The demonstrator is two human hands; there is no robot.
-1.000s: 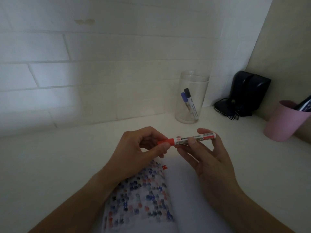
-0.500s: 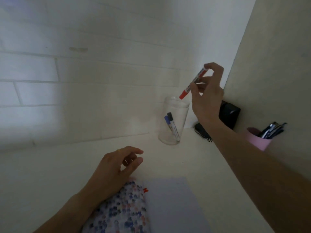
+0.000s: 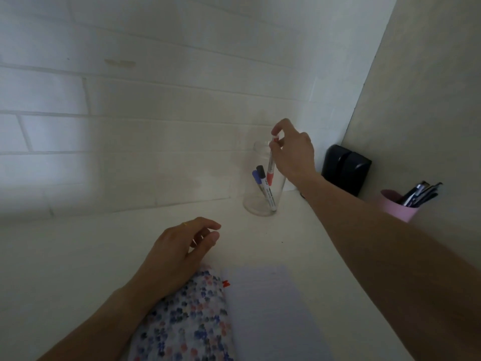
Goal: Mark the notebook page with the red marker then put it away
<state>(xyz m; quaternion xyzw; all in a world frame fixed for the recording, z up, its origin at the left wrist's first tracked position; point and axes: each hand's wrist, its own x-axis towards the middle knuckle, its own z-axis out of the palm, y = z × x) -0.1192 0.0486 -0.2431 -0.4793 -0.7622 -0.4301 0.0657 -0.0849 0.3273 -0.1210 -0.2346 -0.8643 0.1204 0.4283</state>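
Note:
My right hand (image 3: 292, 155) pinches the top end of the red marker (image 3: 270, 165), which hangs cap-down and reaches partway into a clear glass jar (image 3: 263, 201) at the back of the white desk. A blue marker (image 3: 257, 177) and a black marker (image 3: 266, 190) lean inside the jar. The open notebook (image 3: 263, 308) lies near me, with a blank lined page on the right, a flower-patterned cover on the left and a small red mark (image 3: 226, 283) near the spine. My left hand (image 3: 179, 252) rests on the patterned cover, fingers loosely curled and holding nothing.
A black box-like device (image 3: 346, 168) stands in the back right corner. A pink cup (image 3: 398, 205) with dark pens stands against the beige side panel on the right. A white brick wall runs along the back of the desk.
My two hands held the capped red marker over the notebook. My right hand then lifted it toward the jar and now lowers it, cap down, into the jar. My left hand settled on the notebook.

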